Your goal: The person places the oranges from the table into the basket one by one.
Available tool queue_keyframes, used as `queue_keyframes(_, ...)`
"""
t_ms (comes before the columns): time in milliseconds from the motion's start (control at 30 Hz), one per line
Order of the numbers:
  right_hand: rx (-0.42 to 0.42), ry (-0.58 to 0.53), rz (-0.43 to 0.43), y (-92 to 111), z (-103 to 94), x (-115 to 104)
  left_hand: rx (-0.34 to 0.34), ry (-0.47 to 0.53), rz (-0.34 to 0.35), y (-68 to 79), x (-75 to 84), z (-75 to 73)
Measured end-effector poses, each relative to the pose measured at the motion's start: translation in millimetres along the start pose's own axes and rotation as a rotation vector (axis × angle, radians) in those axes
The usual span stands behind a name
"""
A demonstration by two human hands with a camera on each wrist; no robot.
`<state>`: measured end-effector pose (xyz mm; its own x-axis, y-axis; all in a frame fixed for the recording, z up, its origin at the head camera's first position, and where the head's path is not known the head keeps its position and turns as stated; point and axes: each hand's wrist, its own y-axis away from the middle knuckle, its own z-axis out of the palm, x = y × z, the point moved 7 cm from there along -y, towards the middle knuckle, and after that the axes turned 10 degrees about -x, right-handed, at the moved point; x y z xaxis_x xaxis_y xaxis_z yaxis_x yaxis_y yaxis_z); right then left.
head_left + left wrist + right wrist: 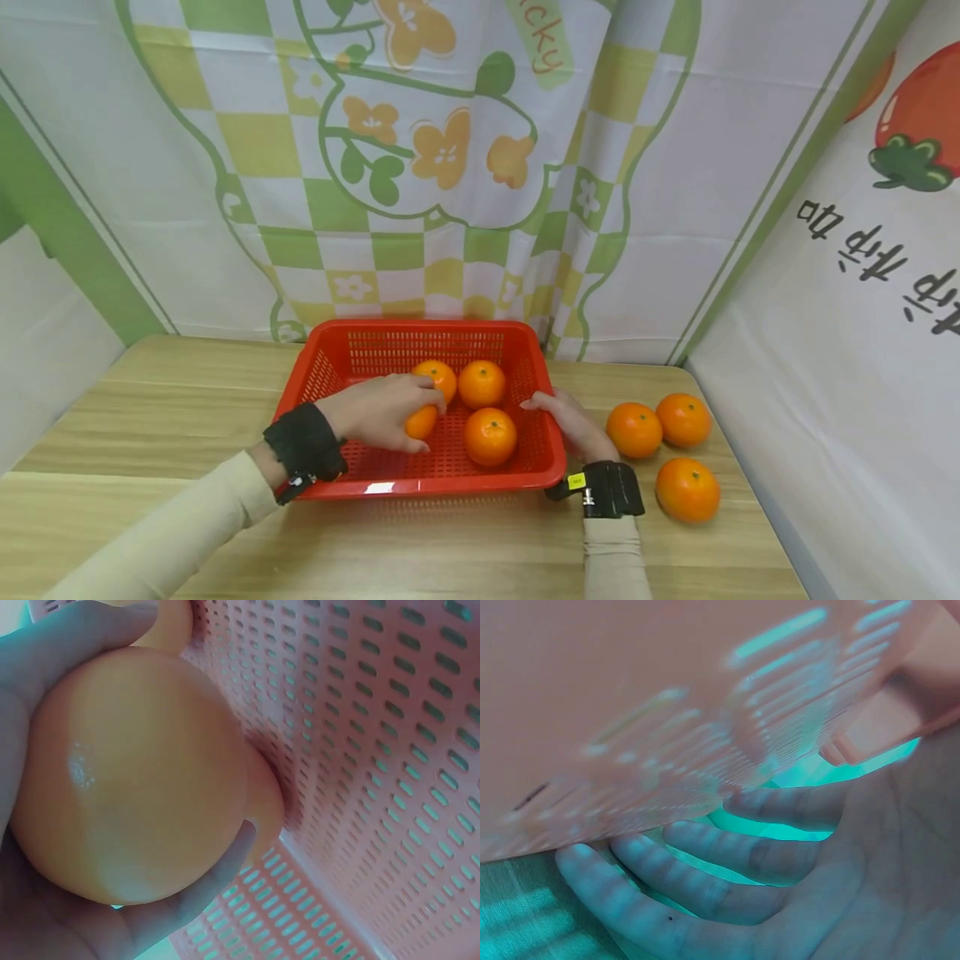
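A red plastic basket (431, 486) with slotted walls stands on the table. Inside it, my left hand (386, 408) holds an orange (135, 772), thumb on one side and fingers curled round the other. Close by in the basket sit three more oranges: one at the back (438, 377), one to its right (482, 384) and one nearer the front (491, 437). My right hand (573, 423) grips the basket's right side, its thumb over the rim. In the right wrist view, its fingers (705, 889) lie against the outside of the slotted wall, low down.
Right of the basket, three oranges lie on the wooden table (150, 442): one near the right hand (634, 430), one behind it (683, 420), one in front (687, 490). A patterned curtain (420, 225) hangs behind the basket, and a printed white cloth (847, 358) borders the right side.
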<state>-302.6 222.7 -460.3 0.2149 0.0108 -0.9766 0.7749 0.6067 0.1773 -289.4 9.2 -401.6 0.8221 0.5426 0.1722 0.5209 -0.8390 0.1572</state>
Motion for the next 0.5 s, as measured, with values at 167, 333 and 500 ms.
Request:
queue_keyframes(167,0.002,-0.011,-0.008,-0.2,-0.3,0.8,-0.036,-0.021,0.015,-4.4,4.7,3.0)
queue_keyframes(333,0.006,-0.004,-0.012,-0.8,-1.2,1.4,-0.052,-0.041,0.048,-9.5,11.6,5.6)
queue_keyframes(500,0.005,-0.001,-0.01,-0.9,-1.4,1.0,-0.054,-0.043,0.071,-13.8,16.1,7.9)
